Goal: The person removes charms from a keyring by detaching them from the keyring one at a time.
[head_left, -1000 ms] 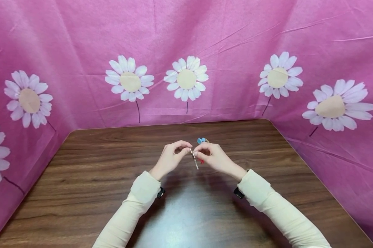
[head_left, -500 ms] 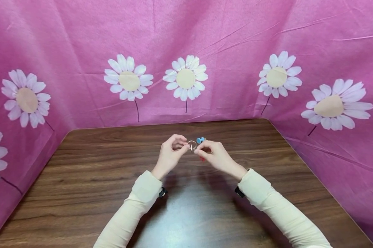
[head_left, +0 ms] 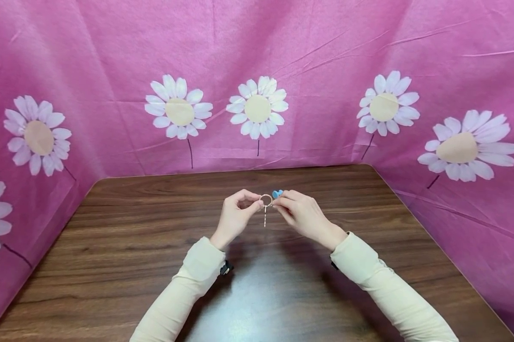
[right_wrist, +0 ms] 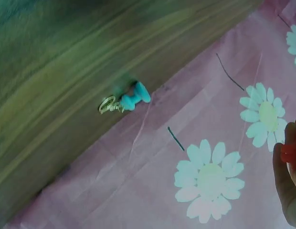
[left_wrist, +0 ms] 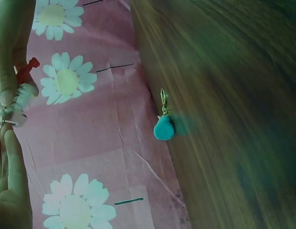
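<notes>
Both hands' grip now shows key ring (head_left: 265, 200) flat, chain dangling.

The left hand (head_left: 235, 216) and right hand (head_left: 301, 214) are raised together, fingertips pinched and nearly touching, forearms angled inward.

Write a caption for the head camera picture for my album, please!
Two hands, left and right, pinch a key ring above a wooden table.
</notes>
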`<state>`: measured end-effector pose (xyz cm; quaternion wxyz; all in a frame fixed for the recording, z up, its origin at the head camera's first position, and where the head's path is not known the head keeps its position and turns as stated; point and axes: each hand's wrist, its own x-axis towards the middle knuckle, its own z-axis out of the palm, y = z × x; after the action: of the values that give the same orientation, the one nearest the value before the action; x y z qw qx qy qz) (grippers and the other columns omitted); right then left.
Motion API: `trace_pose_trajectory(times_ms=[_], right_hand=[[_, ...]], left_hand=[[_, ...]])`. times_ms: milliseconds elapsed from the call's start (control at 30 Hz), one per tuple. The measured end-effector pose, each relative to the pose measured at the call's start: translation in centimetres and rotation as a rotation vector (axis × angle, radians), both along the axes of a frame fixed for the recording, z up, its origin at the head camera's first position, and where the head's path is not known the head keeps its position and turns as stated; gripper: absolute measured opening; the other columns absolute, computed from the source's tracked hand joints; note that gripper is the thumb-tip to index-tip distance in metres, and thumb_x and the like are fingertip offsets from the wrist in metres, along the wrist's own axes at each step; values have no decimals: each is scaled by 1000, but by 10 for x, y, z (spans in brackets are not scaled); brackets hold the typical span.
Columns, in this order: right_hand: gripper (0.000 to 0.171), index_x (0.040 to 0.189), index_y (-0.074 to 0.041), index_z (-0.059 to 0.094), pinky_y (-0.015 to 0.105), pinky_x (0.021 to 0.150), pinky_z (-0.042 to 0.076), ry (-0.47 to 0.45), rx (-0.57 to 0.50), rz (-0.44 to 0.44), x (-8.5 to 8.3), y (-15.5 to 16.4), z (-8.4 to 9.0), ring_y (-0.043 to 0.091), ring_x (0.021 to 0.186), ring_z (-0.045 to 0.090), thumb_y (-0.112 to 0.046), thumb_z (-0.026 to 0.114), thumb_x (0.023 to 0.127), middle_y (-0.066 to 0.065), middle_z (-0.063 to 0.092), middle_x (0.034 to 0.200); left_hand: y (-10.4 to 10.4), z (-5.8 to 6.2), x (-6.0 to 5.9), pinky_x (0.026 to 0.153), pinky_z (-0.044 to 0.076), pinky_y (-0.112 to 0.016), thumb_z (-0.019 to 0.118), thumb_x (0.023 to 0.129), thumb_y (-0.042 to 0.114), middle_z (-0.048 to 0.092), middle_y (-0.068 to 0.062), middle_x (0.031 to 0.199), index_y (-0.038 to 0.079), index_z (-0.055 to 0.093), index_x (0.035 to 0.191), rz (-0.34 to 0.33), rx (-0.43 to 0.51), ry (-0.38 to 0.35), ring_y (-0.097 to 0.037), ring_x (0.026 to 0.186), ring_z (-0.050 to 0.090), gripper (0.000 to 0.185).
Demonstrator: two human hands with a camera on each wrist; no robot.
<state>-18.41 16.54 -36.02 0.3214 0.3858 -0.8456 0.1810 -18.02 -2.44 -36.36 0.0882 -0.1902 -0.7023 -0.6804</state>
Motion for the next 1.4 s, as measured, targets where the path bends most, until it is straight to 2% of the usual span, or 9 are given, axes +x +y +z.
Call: trace_pose_trajectory(times_ms=[100,333,467,633,800,967,1067,1200,1400], right_hand=[[7,85,-11,68,28,58,49,52,16,2,0,1,1,12,67,55,-10,68,79,-2,61,78],[5,85,-10,65,27,58,47,7,-44,18,3,3,3,10,67,54,-9,67,80,-2,61,79],[5,85,-11,64,23,57,43,-75,-92,30,6,1,6,6,65,50,-8,67,81,-4,59,77],[4,85,-10,64,18,52,37,-160,-123,43,8,0,8,2,60,43,-9,66,82,-6,55,72],[3,84,-11,64,18,52,37,-207,-118,33,10,-1,12,4,58,43,-9,66,82,-6,54,71],[3,83,-11,65,20,53,39,-254,-124,16,11,-1,14,6,58,47,-9,66,82,-7,56,71],[2,83,-10,66,21,54,42,-285,-130,12,13,-1,15,3,59,47,-12,66,83,-7,58,71],[5,83,-11,67,26,55,47,-341,-147,9,14,-3,15,2,62,49,-14,64,85,-5,59,73],[4,84,-12,68,28,59,51,-413,-169,-13,15,-4,17,4,65,54,-14,65,85,-5,63,75]], left_hand=[[2,-7,-5,60,52,-22,65,79,-4,67,-26,84,-12,62,92,-10,41,-29,-10,64,62,15],[7,-7,-5,80,49,-54,58,81,-9,64,-6,74,-15,54,101,-118,206,-234,-11,65,64,21],[8,-7,-5,84,47,-56,57,84,-6,63,-2,76,-9,57,108,-141,195,-287,-10,68,64,25],[7,-9,-6,85,47,-54,56,86,-3,65,-9,84,-10,58,109,-163,164,-286,-10,71,64,25],[7,-9,-4,83,51,-46,59,85,0,65,-21,97,-7,61,107,-95,55,-172,-13,79,64,23],[6,-7,3,73,54,-29,66,82,8,68,-11,91,2,68,96,89,-137,83,-16,79,64,15],[8,-6,6,71,54,-26,69,81,11,69,-7,87,5,69,93,109,-215,164,-16,76,65,14],[11,-7,9,73,53,-25,73,77,14,69,-5,89,5,68,96,80,-281,156,-15,80,65,22],[13,-9,13,77,53,-25,77,72,14,69,-7,91,6,66,98,36,-274,114,-18,84,65,28]])
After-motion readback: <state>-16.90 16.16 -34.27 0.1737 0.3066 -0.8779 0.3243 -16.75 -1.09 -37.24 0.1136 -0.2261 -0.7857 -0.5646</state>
